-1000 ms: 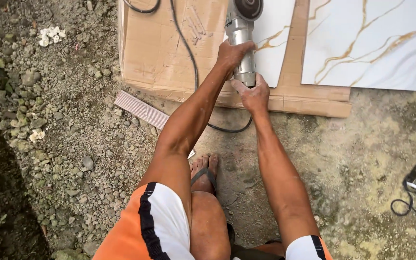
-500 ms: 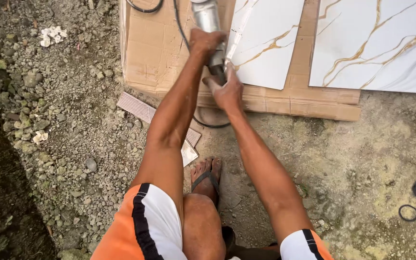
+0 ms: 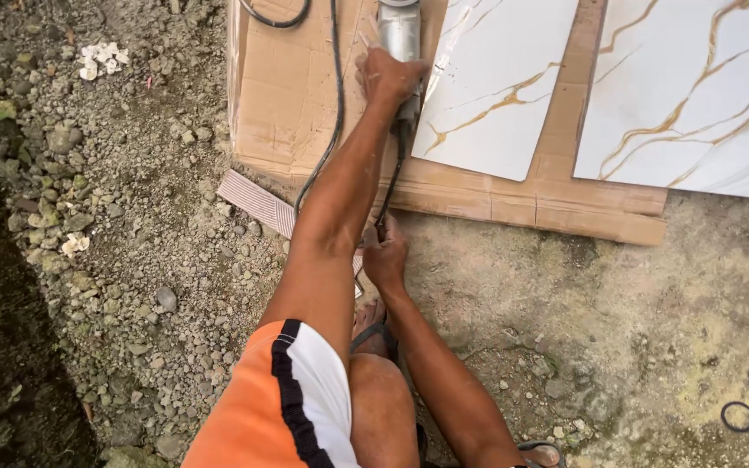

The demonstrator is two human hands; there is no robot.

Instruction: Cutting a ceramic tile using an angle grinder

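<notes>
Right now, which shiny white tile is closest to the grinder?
The left tile, narrower and right beside the grinder in the left hand. The wider tile lies farther right.

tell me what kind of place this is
Probably an outdoor tiling or building site. The left hand grips a grinder beside a marble-look tile laid on flattened cardboard, all on bare gravel. The right hand holds the tool's cord.

A single head-worn camera looks steeply down from above the crouching person's knees, facing forward over the gravel ground [image 3: 132, 260] toward the cardboard sheet [image 3: 288, 95] at the top edge. It sits close, within arm's reach.
</notes>
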